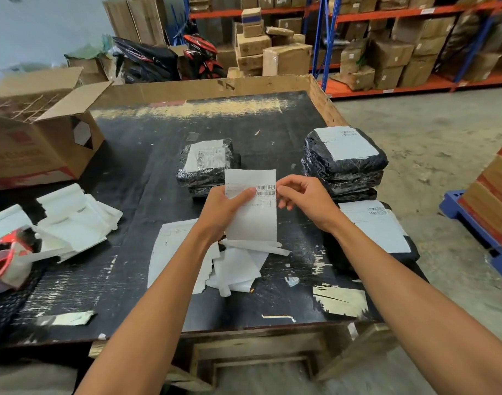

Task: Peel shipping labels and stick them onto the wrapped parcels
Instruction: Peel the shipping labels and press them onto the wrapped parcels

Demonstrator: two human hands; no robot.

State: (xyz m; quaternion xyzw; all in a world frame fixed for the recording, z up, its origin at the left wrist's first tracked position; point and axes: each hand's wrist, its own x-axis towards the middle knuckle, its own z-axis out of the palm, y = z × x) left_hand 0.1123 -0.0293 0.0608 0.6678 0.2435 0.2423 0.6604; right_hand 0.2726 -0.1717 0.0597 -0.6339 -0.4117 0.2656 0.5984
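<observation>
A white shipping label (254, 220) with barcodes is held upright above the black table (135, 178). My left hand (222, 212) grips its left edge, thumb across the front. My right hand (303, 199) pinches its right edge by the barcode. Behind the label lie two stacked black wrapped parcels (205, 166) with a label on top. At the right stands a taller stack of black parcels (345, 159), labelled on top. Another labelled parcel (378, 229) lies under my right forearm. Loose labels and peeled backing strips (238, 269) lie under my hands.
A pile of white backing sheets (76, 220) and a red tape dispenser (7, 258) sit at the left. An open cardboard box (36, 132) stands at the far left. Shelves of boxes (386, 47) line the back. A blue pallet with boxes (486, 218) is on the floor at the right.
</observation>
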